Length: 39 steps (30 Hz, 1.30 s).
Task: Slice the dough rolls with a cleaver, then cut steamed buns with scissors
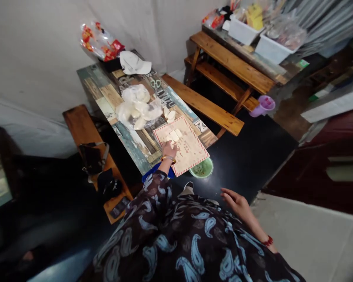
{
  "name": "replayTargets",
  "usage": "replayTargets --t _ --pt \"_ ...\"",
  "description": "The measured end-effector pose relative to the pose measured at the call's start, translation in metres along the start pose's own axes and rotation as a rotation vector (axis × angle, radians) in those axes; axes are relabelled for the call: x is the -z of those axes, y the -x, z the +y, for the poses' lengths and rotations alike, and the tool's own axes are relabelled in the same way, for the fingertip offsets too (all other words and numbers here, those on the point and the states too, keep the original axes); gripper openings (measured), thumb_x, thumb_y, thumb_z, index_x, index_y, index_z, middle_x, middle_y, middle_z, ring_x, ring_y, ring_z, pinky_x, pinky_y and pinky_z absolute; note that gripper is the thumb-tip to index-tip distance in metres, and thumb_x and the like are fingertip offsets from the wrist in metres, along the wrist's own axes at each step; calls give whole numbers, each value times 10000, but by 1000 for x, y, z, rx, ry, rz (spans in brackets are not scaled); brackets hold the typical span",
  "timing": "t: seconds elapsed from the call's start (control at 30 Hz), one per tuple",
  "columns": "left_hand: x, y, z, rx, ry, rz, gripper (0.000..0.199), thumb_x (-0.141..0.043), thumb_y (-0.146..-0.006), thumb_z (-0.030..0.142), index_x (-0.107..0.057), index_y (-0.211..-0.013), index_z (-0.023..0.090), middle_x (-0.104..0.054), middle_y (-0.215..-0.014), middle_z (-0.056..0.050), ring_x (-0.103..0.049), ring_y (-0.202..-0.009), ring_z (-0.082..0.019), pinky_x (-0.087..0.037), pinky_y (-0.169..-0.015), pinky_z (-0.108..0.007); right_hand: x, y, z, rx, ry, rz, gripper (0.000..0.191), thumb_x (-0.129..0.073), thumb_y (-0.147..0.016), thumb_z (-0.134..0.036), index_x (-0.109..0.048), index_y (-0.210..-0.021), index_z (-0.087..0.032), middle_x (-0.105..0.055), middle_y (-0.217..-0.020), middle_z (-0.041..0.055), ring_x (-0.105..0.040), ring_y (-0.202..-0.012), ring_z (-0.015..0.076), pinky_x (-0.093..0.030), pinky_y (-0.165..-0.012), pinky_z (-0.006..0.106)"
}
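Observation:
My left hand (169, 149), with a bangle at the wrist, reaches onto a paper placemat (191, 150) with a red-striped border. Its fingers are bent round a small pale piece (172, 143); the grip is partly hidden. Just beyond it on the placemat lie a few more flat white pieces (175, 135). Past the placemat's far edge are other white pieces (170, 116) and clear plastic bags (139, 105) of pale rounded things. My right hand (235, 201), fingers stretched out and apart, hangs over the floor at my right side, holding nothing.
The wooden table (135, 150) also bears a white cap (134, 62) and green-framed glasses (155, 83). A green bin (202, 169) stands below its near corner. Benches flank it; the left bench (82, 125) carries bags. White tubs (244, 31) and a purple bucket (263, 105) are farther right.

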State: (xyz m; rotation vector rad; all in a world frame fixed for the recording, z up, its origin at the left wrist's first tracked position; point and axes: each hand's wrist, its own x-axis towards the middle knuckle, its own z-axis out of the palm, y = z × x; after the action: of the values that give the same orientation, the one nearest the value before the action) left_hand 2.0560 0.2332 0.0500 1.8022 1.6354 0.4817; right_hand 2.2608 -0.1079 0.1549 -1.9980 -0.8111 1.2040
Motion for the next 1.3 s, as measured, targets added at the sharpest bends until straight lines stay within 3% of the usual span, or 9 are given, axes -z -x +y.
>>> replayTargets --t 0.17,0.27,0.37,0.5,0.6,0.73,0.87,1.13,1.3 --pt "-20 -15 -3 103 -40 -34 600 -635 -778 266 -516 -1351 135 -531 -1436 -172 -436 -1395 -331 -318 -1188 -477 36 -103 -12 127 163 -199 561 -496 -874 -578 -729 -1168 -161 -787 -926 118 -731 -715 218 -581 -599 316" --pt "-36 1 -11 161 -34 -22 591 -606 -805 281 -499 -1367 132 -509 -1456 -166 -439 -1391 -319 -350 -1173 -475 54 -181 -29 255 299 -326 503 -503 -884 -532 -735 -1156 -178 -786 -955 107 -729 -770 216 -584 -695 335" --pt "-57 27 -8 222 -23 6 544 -569 -826 300 -515 -1352 172 -550 -1413 -131 -486 -1347 -289 -385 -1149 -488 62 -269 -58 449 463 -463 398 -490 -916 -430 -742 -1131 -210 -761 -1099 107 -712 -974 233 -551 -880 364" --pt "-94 63 27 371 -36 63 573 -626 -733 245 -564 -1294 153 -568 -1382 -146 -495 -1332 -312 -381 -1144 -515 35 -369 -115 754 653 -687 363 -475 -952 -286 -686 -1237 -206 -699 -1241 108 -637 -1145 224 -461 -1033 361" --pt "-121 75 68 501 -117 29 684 -661 -707 216 -512 -1371 143 -456 -1497 -181 -395 -1419 -354 -292 -1192 -536 -5 -411 -156 944 757 -830 362 -482 -950 -184 -663 -1263 -190 -646 -1324 113 -566 -1234 223 -384 -1109 374" --pt "-142 71 107 626 -237 -97 741 -635 -748 192 -437 -1462 203 -299 -1607 -155 -283 -1483 -360 -239 -1214 -517 -55 -435 -187 1085 879 -930 332 -510 -961 -157 -642 -1266 -167 -612 -1345 138 -527 -1269 227 -358 -1132 406" --pt "-148 65 118 679 -229 -119 672 -561 -796 168 -448 -1457 214 -298 -1610 -146 -287 -1484 -339 -257 -1200 -522 -76 -443 -187 1089 1032 -906 352 -598 -956 -352 -599 -1267 -187 -598 -1314 108 -607 -1131 234 -513 -964 465" --pt "-147 79 98 610 -181 -27 668 -482 -793 77 -465 -1445 221 -317 -1611 -107 -260 -1497 -305 -200 -1224 -541 -50 -427 -144 939 1213 -793 369 -605 -951 -370 -589 -1268 -181 -610 -1277 97 -631 -1072 224 -549 -898 445" --pt "-150 82 108 632 -52 46 717 -572 -715 73 -494 -1411 225 -338 -1602 -110 -244 -1505 -320 -182 -1227 -544 -34 -415 -136 850 1146 -838 367 -603 -953 -370 -589 -1268 -183 -612 -1274 96 -633 -1065 221 -552 -892 440"
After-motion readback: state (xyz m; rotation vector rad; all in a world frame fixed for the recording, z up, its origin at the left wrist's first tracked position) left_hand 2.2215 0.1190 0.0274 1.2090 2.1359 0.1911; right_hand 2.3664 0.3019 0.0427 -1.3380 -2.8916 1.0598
